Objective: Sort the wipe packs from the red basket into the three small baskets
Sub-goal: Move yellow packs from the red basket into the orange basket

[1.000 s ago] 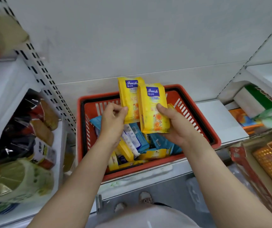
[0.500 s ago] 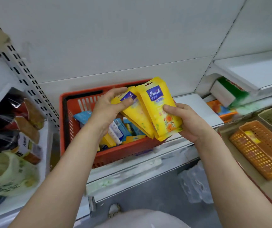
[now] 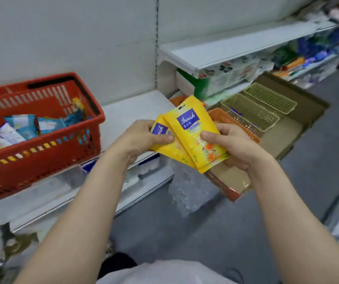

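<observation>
The left hand (image 3: 144, 136) pinches the rear yellow wipe pack (image 3: 164, 144) at its left edge, with the thumb lying over the front of it. The right hand (image 3: 232, 144) grips the front yellow wipe pack (image 3: 195, 134) from the right side, thumb on the printed face and the other fingers hidden behind. The two packs overlap like a fan and touch each other, and they are held in the air between the red basket (image 3: 41, 156) and the small baskets.

These packs look light and flat, made from soft glossy film. I think the film can be slippery, so a pinch across the flat body, thumb on one face and fingers on the other, seems safer than holding only the thin sealed border. They will bend but should not break if they are dropped.

The red basket stands on the white shelf (image 3: 127, 107) at the left, and it contains more packs, blue, white and yellow ones. At the right, lower down, an orange small basket (image 3: 226, 119) is just behind the right hand, and two green small baskets (image 3: 252, 113) lie beside it in a brown cardboard tray (image 3: 299, 107). Something small and blue lies in the nearer green one; I cannot tell what it is. Because both held packs are yellow, they probably go together into one basket.
</observation>
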